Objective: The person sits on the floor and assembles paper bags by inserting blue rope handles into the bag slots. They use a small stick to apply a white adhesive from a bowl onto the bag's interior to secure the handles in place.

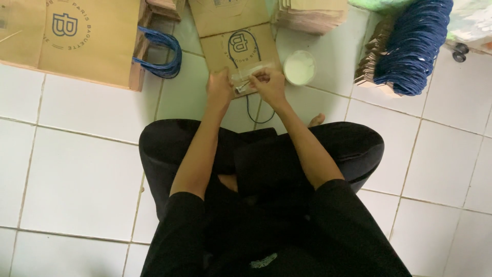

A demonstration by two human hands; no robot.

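A flat brown paper bag (241,48) with a dark blue round print lies on the white tiled floor in front of my crossed legs. My left hand (220,88) presses on its near edge. My right hand (268,84) pinches a small strip of card (249,73) with a dark blue cord handle (254,114) that loops down over the floor. Both hands meet at the bag's near edge, over a small shiny thing I cannot make out.
A small white round tub (299,67) of white paste stands right of the bag. A stack of finished brown bags with blue handles (87,38) lies at the far left. A bundle of blue cord handles on card strips (410,46) lies far right. Folded bags (310,13) are piled behind.
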